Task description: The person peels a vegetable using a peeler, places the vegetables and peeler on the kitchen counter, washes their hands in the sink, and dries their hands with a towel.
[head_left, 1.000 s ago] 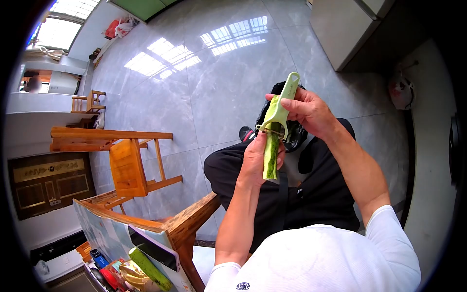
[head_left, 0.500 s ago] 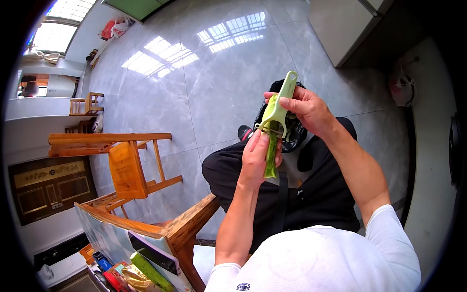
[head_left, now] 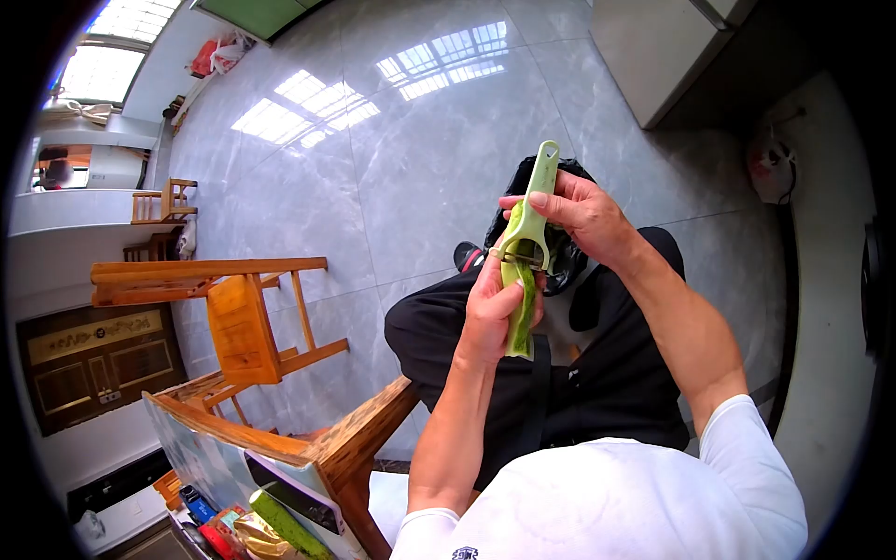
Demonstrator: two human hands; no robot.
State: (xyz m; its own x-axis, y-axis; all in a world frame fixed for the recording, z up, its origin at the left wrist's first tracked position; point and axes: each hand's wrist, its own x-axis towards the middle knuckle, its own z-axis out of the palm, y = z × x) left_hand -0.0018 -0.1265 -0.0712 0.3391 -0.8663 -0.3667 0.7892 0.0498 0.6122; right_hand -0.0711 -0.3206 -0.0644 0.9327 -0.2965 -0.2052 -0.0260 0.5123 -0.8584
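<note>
My left hand (head_left: 491, 313) is closed around a long green vegetable, a cucumber by its look (head_left: 521, 322), partly peeled and pale along its side. In my right hand (head_left: 583, 217) is a light green peeler (head_left: 539, 191), gripped by its handle. The peeler's blade lies across the cucumber just beyond my left thumb. The cucumber's far end reaches up under the handle, near my right fingers. Below both hands stands a bin lined with a black bag (head_left: 571, 271), mostly hidden by the hands and knees.
On the left is a wooden chair (head_left: 245, 327). A table (head_left: 364, 429) at lower left carries another green cucumber (head_left: 289, 525), a gold wrapper and other items. A pale cabinet (head_left: 658, 61) stands at upper right. A bag (head_left: 771, 170) hangs on the right wall.
The peeler has shifted slightly down and left, its handle now more upright. My left thumb now lies flatter on the cucumber, whose near end sits a little lower.
</note>
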